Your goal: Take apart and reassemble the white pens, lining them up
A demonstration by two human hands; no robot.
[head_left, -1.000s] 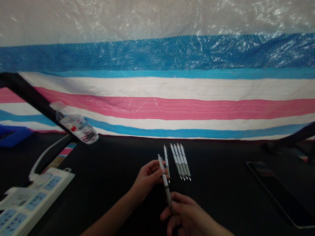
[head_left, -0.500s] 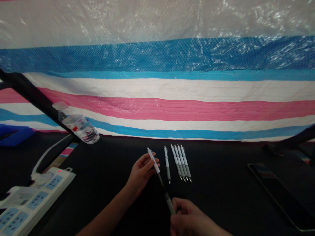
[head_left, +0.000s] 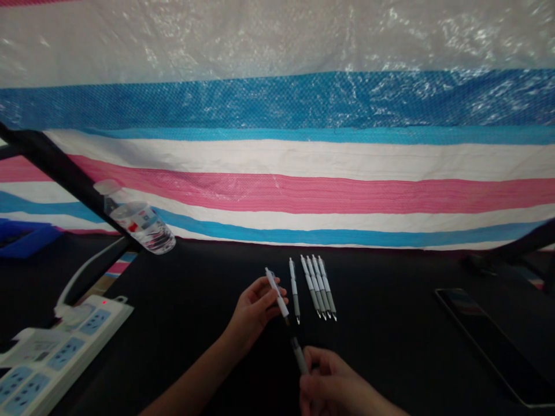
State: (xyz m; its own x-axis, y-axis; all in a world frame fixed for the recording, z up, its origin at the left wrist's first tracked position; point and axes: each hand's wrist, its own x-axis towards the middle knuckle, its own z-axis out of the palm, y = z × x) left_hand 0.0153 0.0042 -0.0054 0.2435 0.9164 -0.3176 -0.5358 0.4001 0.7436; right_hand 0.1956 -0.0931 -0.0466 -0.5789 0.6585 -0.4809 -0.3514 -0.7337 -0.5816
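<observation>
My left hand [head_left: 250,311] pinches the white upper barrel [head_left: 277,294] of a pen, clip end pointing up and away. In my right hand [head_left: 327,378], the fingers close around the grey lower barrel [head_left: 299,355] of the same pen. The two barrels are apart but lined up, with a thin dark refill [head_left: 289,330] showing in the gap. Just right of my left hand lies a single white-and-grey pen [head_left: 294,289]. Beside it several matching pens [head_left: 318,287] lie in a close row, tips towards me.
A white power strip [head_left: 65,358] with plugs lies at the left. Behind it a water bottle [head_left: 145,222] leans near a black bar. A dark phone-like slab [head_left: 485,346] is at the right. Striped plastic sheeting [head_left: 277,193] hangs behind the black table [head_left: 390,346].
My left hand has brought the upper barrel down and right, closer to the lower barrel. Less of the refill shows between them. My right hand has hardly moved.
</observation>
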